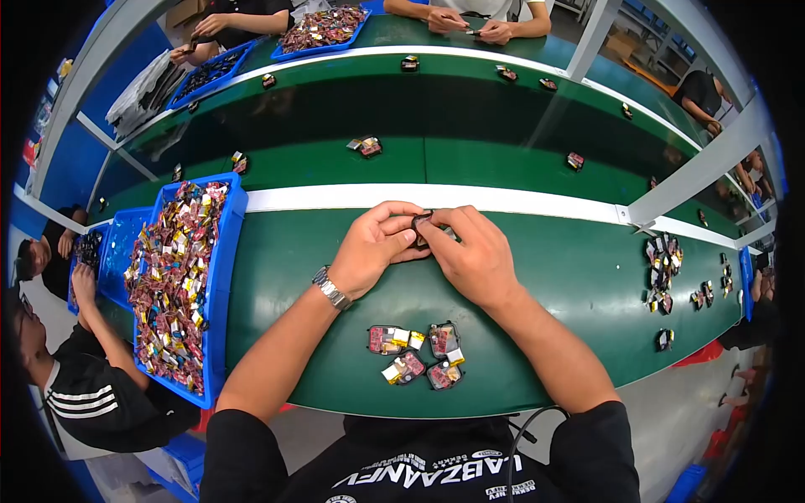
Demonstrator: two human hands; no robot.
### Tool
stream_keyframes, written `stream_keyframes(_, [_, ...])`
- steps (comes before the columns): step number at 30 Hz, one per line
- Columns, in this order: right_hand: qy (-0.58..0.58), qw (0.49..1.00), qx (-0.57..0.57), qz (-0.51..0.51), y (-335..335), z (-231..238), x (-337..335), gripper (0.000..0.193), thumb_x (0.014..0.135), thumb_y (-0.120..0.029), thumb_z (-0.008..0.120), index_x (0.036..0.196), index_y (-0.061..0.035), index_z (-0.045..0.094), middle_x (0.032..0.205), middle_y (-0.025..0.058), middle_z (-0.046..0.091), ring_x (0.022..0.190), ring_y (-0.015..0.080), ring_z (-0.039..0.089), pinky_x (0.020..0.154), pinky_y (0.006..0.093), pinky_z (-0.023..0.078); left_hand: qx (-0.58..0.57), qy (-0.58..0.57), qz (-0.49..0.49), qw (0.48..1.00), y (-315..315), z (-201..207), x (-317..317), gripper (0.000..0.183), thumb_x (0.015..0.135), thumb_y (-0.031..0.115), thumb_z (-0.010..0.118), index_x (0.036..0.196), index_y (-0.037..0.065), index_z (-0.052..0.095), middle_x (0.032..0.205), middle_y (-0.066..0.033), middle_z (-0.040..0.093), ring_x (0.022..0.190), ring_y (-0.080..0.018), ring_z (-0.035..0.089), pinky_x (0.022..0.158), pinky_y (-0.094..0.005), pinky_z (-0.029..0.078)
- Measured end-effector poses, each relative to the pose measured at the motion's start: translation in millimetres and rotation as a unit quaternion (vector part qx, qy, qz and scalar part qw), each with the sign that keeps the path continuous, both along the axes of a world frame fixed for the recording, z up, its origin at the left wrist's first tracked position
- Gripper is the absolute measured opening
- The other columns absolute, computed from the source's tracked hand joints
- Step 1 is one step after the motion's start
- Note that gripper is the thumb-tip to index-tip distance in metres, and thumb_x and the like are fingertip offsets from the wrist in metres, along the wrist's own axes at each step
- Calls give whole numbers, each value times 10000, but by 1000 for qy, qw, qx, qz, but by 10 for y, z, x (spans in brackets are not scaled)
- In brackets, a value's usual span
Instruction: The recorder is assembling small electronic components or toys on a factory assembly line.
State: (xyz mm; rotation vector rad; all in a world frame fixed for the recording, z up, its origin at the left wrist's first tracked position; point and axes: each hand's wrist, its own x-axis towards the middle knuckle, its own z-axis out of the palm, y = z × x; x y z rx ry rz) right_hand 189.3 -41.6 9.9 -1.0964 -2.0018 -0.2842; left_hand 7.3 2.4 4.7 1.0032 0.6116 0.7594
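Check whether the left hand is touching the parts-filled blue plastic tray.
Apart: the head view shows a stretch of green tabletop between the left hand and the parts-filled blue plastic tray.

Factory workshop, long green bench [553,277], co-workers [92,381], blue bins [216,335]

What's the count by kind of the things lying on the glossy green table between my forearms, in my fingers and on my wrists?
Small black-rimmed assemblies with pink parts: 4
Small dark piece between left hand and right hand: 1
Silver metal wristwatch: 1
Total: 6
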Motion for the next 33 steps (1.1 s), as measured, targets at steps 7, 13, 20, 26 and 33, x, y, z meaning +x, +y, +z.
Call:
stream_keyframes(7, [34, 993, -105, 46, 20, 76, 85, 206, 693, -8, 707, 873, -61, 621, 903, 27, 575, 873, 229, 577, 722, 351, 505, 20, 31, -18, 999, -2, -15, -11, 302, 947, -21, 532, 1246, -4, 488, 1203, -127, 610, 1059, -185, 627, 926, -361, 562])
stream_keyframes(13, [34, 984, -155, 83, 21, 55, 157, 200, 707, -12, 728, 879, -79, 652, 924, 36, 558, 879, 231, 562, 724, 355, 500, 39, 35, -28, 998, 1, -19, 5, 302, 954, -35, 501, 1253, -4, 480, 1233, -134, 592, 1084, -185, 615, 926, -359, 561])
stream_keyframes(20, [121, 974, -181, 63, 37, 52, 150, 125, 743, -60, 747, 859, -98, 722, 1000, 39, 565, 937, 233, 544, 745, 330, 500, 53, 20, -48, 997, 20, -24, -24, 343, 932, -35, 537, 1267, 5, 471, 1247, -144, 585, 1107, -192, 604, 945, -353, 547])
stream_keyframes(26, [147, 966, -199, 75, 14, 35, 129, 95, 757, -71, 724, 849, -91, 715, 1106, 55, 590, 1030, 252, 544, 795, 342, 498, 65, 36, -76, 994, 18, 13, -25, 355, 929, -26, 542, 1274, 10, 466, 1287, -148, 565, 1114, -193, 603, 952, -347, 537])
stream_keyframes(33, [159, 953, -225, 128, -49, 66, 152, 82, 776, -69, 703, 858, -73, 704, 1164, 65, 598, 1071, 269, 531, 854, 358, 484, 65, 47, -76, 994, 10, 3, -30, 340, 942, -8, 533, 1274, 20, 468, 1289, -142, 566, 1110, -188, 606, 937, -343, 543])
